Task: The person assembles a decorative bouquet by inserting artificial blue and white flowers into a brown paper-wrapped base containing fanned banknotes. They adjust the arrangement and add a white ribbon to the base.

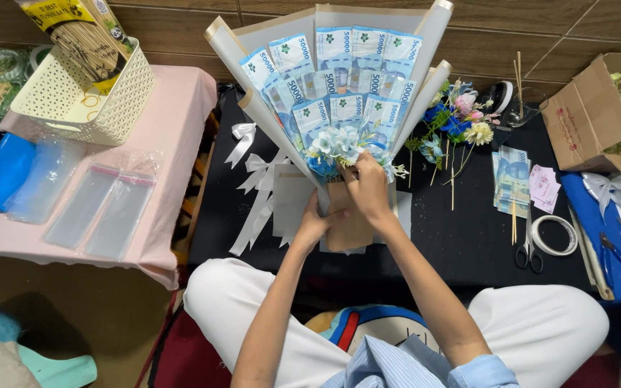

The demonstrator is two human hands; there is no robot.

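A fan-shaped bouquet (339, 79) of blue banknotes wrapped in pale grey paper stands on the black mat (454, 237). Small white and blue artificial flowers (336, 144) sit at its centre. My left hand (313, 224) grips the bouquet's brown paper base (348, 223) from the left. My right hand (368, 188) rests just under the flowers, its fingers closed on the flower cluster's stems. White ribbons (256, 179) hang at the bouquet's left side.
Loose artificial flowers (458, 118), a banknote stack (512, 176), scissors (528, 248) and a tape roll (555, 236) lie on the right. A cardboard box (587, 118) stands far right. Left, a pink table (174, 122) holds a white basket (88, 93) and clear sleeves (102, 205).
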